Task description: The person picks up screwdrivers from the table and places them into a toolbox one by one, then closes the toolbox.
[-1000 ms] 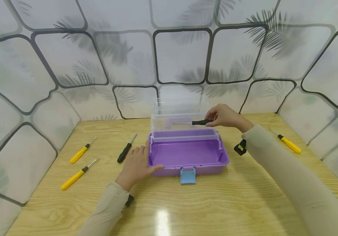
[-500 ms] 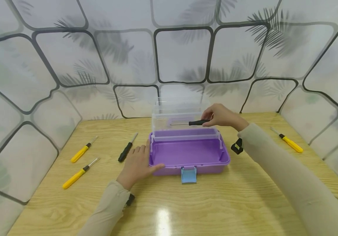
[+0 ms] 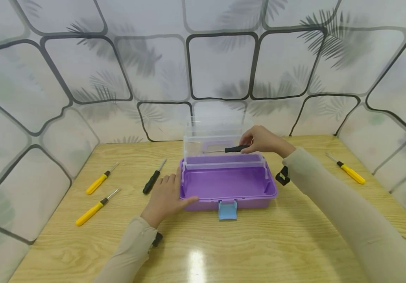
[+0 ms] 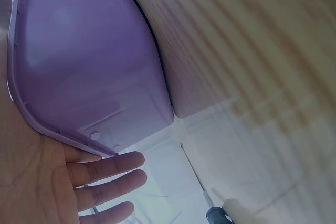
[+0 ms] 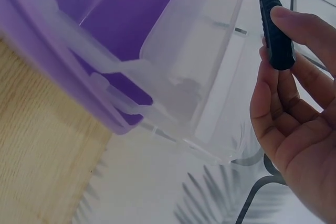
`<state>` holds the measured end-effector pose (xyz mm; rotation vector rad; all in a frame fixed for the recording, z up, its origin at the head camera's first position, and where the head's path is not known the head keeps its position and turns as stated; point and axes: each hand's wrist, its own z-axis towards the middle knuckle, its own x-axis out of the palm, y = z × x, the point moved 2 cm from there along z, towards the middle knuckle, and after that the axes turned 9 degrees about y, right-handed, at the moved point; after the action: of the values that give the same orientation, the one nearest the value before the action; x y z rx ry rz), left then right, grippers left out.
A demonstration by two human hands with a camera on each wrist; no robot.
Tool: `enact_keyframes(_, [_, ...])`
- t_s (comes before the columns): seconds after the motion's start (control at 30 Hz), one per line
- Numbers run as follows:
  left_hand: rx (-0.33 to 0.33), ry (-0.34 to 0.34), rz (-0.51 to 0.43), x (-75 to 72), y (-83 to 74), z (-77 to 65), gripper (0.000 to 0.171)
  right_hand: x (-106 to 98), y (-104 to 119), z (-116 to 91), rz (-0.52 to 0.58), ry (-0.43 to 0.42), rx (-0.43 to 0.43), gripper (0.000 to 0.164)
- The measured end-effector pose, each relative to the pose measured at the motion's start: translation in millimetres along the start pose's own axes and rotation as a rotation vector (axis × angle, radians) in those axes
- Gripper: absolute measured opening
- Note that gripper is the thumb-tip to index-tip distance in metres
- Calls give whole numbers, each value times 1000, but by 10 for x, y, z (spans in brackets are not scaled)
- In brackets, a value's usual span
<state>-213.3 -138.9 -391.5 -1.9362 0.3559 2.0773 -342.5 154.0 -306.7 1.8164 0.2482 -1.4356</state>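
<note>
My right hand [image 3: 263, 139] pinches the black handle of a screwdriver [image 3: 234, 149] between thumb and fingers, its thin shaft pointing left. It is held above the back of a purple toolbox [image 3: 254, 203], in front of a clear plastic tray [image 3: 196, 148] raised on hinged arms. In the right wrist view the thumb presses the handle of the screwdriver [image 5: 275, 30] from one side, fingertips from the other. My left hand [image 3: 164, 200] rests along the box's left side, thumb over the front rim; the left wrist view shows its fingers extended past the purple wall [image 4: 94, 61].
Left of the box lies another black-handled screwdriver [image 3: 151, 182]. Farther left are two yellow-handled screwdrivers, one nearer [image 3: 91, 213] and one farther back [image 3: 98, 182]. A third yellow-handled screwdriver [image 3: 351, 173] lies at the right. The box's blue latch [image 3: 227, 211] hangs down in front.
My right hand has shifted a little left with the screwdriver and dipped slightly at the last. My left hand keeps its place on the box.
</note>
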Motion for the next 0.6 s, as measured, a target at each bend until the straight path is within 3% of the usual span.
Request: enact_keyframes(0.6, [-8, 6, 21, 14, -1, 10, 109, 91, 60, 63, -20, 50, 7, 11])
